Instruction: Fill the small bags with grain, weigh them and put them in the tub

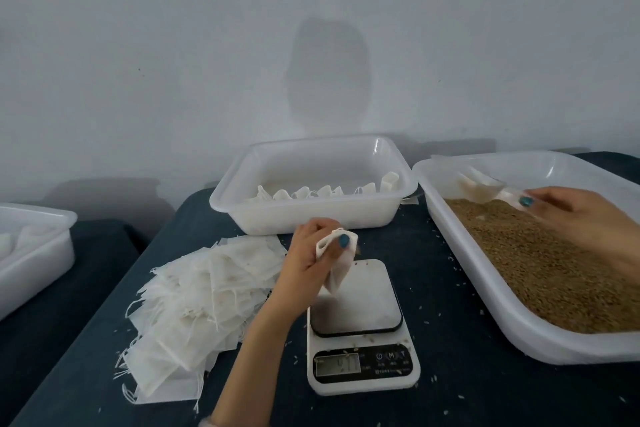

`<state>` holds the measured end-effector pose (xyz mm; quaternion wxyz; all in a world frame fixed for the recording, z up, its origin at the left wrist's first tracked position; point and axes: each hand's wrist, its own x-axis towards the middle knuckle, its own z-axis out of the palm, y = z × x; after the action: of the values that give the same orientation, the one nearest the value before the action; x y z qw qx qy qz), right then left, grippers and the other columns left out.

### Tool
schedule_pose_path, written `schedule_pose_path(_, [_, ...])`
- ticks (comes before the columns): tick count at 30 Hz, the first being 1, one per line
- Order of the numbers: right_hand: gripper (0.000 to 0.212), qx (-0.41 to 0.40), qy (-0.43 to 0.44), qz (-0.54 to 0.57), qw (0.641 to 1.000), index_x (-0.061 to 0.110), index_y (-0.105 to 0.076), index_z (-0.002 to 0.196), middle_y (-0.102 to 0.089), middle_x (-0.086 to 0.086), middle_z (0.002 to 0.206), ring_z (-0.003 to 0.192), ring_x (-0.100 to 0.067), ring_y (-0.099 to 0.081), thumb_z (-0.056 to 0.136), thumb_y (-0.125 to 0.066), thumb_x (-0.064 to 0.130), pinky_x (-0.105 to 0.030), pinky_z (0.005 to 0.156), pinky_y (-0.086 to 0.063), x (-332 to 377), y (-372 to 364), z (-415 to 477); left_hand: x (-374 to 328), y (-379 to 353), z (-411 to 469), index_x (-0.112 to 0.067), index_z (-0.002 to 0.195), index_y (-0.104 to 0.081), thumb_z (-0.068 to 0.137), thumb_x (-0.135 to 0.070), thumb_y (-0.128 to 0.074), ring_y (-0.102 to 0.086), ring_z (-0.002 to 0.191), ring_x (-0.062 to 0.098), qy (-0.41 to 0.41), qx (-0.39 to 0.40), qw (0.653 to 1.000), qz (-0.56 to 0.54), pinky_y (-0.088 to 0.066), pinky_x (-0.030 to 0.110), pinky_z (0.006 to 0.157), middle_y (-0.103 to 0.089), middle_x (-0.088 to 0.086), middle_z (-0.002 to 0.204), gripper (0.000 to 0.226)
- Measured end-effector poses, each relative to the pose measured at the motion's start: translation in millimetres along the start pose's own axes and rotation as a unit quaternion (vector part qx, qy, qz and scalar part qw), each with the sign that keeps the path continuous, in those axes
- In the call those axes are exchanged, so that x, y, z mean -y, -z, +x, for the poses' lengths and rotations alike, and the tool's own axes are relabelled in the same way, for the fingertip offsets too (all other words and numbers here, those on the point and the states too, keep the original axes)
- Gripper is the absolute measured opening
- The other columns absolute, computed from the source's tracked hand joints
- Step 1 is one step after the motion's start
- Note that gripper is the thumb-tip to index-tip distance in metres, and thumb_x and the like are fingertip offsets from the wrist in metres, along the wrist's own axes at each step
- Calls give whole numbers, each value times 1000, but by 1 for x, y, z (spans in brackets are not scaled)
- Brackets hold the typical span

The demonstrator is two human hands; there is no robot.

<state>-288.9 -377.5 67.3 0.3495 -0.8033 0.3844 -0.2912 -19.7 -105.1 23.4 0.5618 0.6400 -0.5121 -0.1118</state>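
1. The left hand (304, 260) pinches the small bag (337, 269) at its mouth, thumb on the front and fingers behind. The bag hangs over the far-left corner of the scale (360, 305); can't tell if the tip touches the platform.
2. The right hand (575, 215) pinches the handle of a clear scoop (483, 189), which sits at the far end of the grain (540, 270) in the tray (465, 253) on the table's right side.
3. Handling, by my read: the bag is thin, limp mesh and very light, and it looks flat, so little or nothing is in it. Best held at the mouth hem, spread open for the scoop. Loose grain spills easily.
4. The tub (263, 215) is at the table's far edge, middle, with filled bags (304, 192) lined along its near wall.
5. A pile of empty bags (207, 298) lies left of the scale. Scale display unreadable.
6. The table (450, 392) has a dark blue cover with stray grains scattered on it. A second tub (34, 246) is off to the left. The plain pale wall (138, 45) behind carries a shadow.
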Motion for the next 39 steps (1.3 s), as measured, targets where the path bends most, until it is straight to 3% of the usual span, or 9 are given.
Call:
schedule_pose_path(5, [20, 52, -70, -240, 967, 25, -66, 108, -66, 5, 86, 77, -19, -62, 94, -56, 36, -39, 72, -51, -28, -2, 8, 5, -6, 17, -53, 72, -63, 94, -30, -63, -53, 74, -2, -40, 44, 994, 87, -39, 13, 68, -53, -20, 83, 32])
schedule_pose_path(9, [23, 129, -97, -340, 926, 28, -68, 105, -68, 9, 92, 82, -12, -64, 89, -61, 43, -37, 80, -54, -34, -10, 5, 22, -6, 19, -28, 96, -75, 92, -20, -67, -59, 79, -3, -32, 61, 991, 117, -40, 8, 69, -62, -22, 86, 13])
schedule_pose_path(13, [38, 94, -60, -409, 905, 20, -62, 114, -66, -1, 104, 89, -17, -62, 90, -57, 48, -37, 83, -53, -4, -18, -6, 33, 4, 9, -44, 93, -65, 93, -36, -64, -58, 73, -2, 28, 22, 993, 108, -41, 10, 65, -64, -25, 81, 8])
schedule_pose_path(16, [31, -31, 103, -319, 942, 20, -58, 122, -64, -1, 112, 93, -16, -61, 93, -57, 32, -33, 78, -51, 45, -36, -30, 31, 5, 1, -36, 102, -68, 90, -50, -61, -62, 79, 1, 32, 9, 999, 43, -46, 12, 63, -68, -20, 93, 19])
schedule_pose_path(19, [16, -7, 193, -154, 969, 36, -56, 107, -61, 21, 93, 79, 7, -57, 92, -54, 31, -11, 64, -42, 97, -75, -63, 30, 6, -2, -35, 107, -66, 91, -55, -54, -62, 86, 0, 29, -19, 998, 47, -44, 10, 69, -68, -20, 98, 28])
schedule_pose_path(23, [6, 79, 141, -52, 986, 30, -54, 96, -63, 14, 82, 73, 6, -58, 94, -53, 36, -11, 57, -43, 95, -143, -71, 34, 10, -2, -30, 111, -65, 90, -64, -44, -62, 100, 4, 34, -65, 997, 21, -45, 11, 79, -69, -11, 105, 45])
schedule_pose_path(27, [13, 31, 32, -19, 999, 25, -53, 90, -58, 9, 73, 60, -3, -54, 96, -55, 37, -16, 53, -33, 49, -186, -53, 40, 13, -2, -25, 111, -65, 91, -67, -43, -65, 106, 12, 33, -115, 992, -30, -51, 27, 91, -70, -8, 109, 51])
schedule_pose_path(33, [17, -18, 32, 24, 999, 26, -50, 81, -56, 6, 68, 57, -6, -52, 93, -60, 33, -16, 51, -32, 16, -196, -48, 52, 19, -1, -28, 105, -66, 88, -74, -38, -64, 89, 10, 60, -167, 984, -12, -54, 31, 79, -69, -11, 96, 56])
schedule_pose_path(39, [17, -13, 38, 28, 999, 24, -52, 81, -56, 5, 68, 58, -6, -51, 93, -60, 32, -17, 52, -34, 14, -198, -49, 51, 19, -3, -28, 99, -64, 85, -80, -36, -62, 77, 4, 64, -130, 989, 28, -49, 26, 70, -69, -13, 85, 61])
